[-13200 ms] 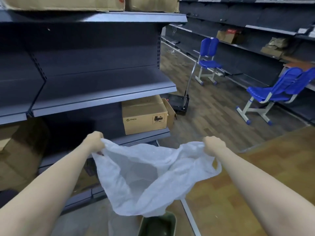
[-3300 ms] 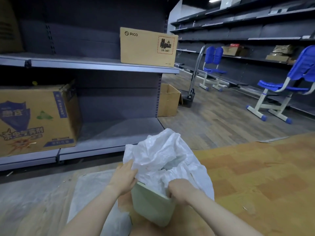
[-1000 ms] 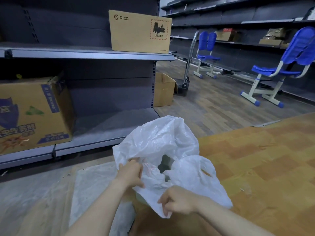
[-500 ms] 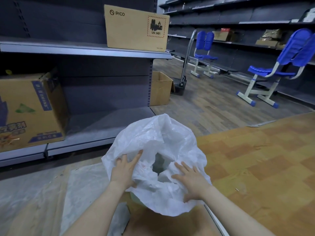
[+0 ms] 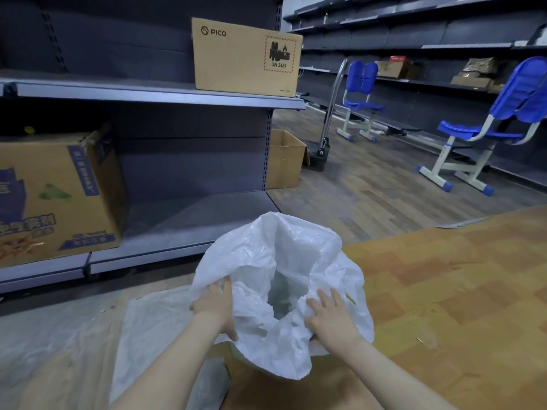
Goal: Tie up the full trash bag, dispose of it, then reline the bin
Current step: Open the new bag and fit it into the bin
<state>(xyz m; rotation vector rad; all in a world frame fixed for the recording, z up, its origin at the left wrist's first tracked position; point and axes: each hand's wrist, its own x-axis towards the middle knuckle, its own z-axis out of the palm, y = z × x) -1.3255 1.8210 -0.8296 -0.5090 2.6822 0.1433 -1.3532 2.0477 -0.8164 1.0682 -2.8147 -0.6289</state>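
Note:
A white plastic trash bag [image 5: 275, 255] is draped over the bin on the floor, its mouth open in the middle and its far side puffed upward. The bin itself is almost wholly hidden under the plastic. My left hand [image 5: 214, 303] presses the bag's left side with fingers extended; whether the thumb pinches the plastic I cannot tell. My right hand [image 5: 328, 316] lies flat on the bag's right side, fingers spread, pressing the film down over the rim.
A clear plastic sheet [image 5: 148, 329] lies on the floor to the left. Grey shelving [image 5: 154, 93] carries a PICO carton [image 5: 245, 57] and a printed box [image 5: 56, 196]. An open carton [image 5: 284, 158], a hand trolley [image 5: 325, 125] and blue chairs [image 5: 488, 125] stand beyond.
Both hands have slid slightly lower and outward along the bag's sides, and the bag's mouth sits wider over the bin. A second ago the hands were gripping bunched plastic.

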